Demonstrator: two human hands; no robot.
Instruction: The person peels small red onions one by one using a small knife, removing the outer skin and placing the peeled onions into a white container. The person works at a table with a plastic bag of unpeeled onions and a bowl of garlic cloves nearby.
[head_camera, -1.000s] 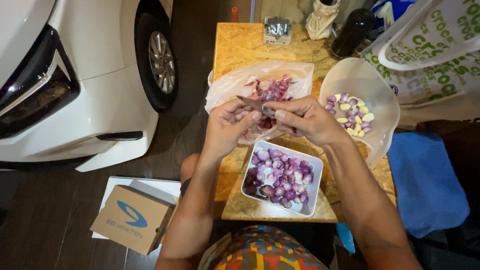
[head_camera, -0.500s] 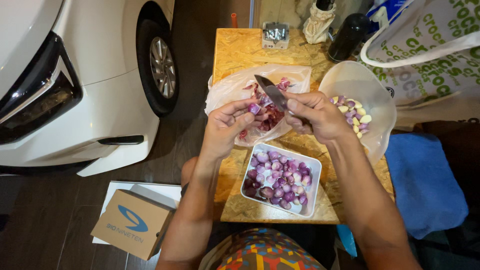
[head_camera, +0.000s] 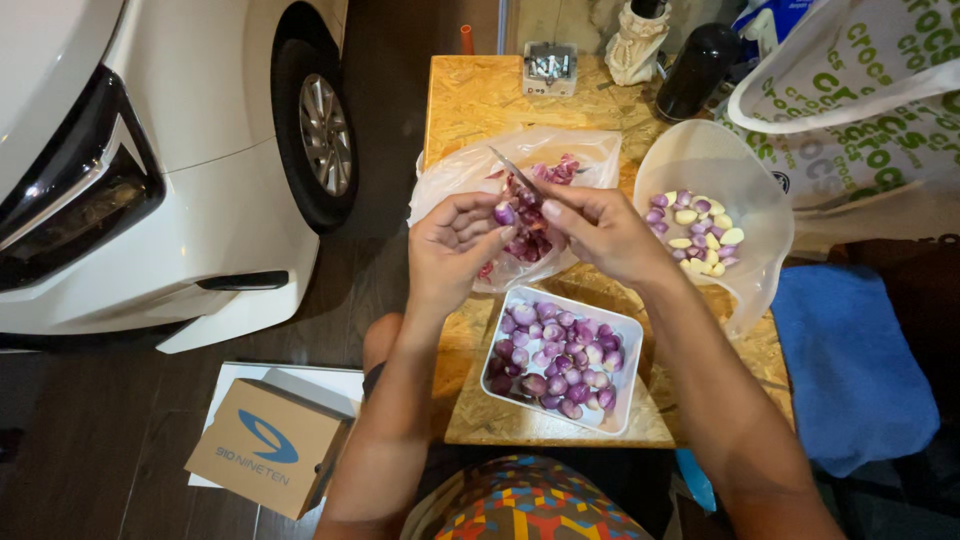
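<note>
hands (head_camera: 530, 235): shallot (head_camera: 505, 213), knife (head_camera: 515, 172) | tray (head_camera: 618, 402): shallots | bowl (head_camera: 740, 170): peeled

Small purple shallot (head_camera: 505, 213) and thin knife (head_camera: 515, 172) held over a clear plastic bag.

The shallot is a small, rounded bulb with glossy purple skin, pinched between fingertips above the middle of the table. The knife's narrow, pale metal blade slants up and to the left from the far side of the shallot, its tip pointing toward the far left; the handle is hidden.
</note>
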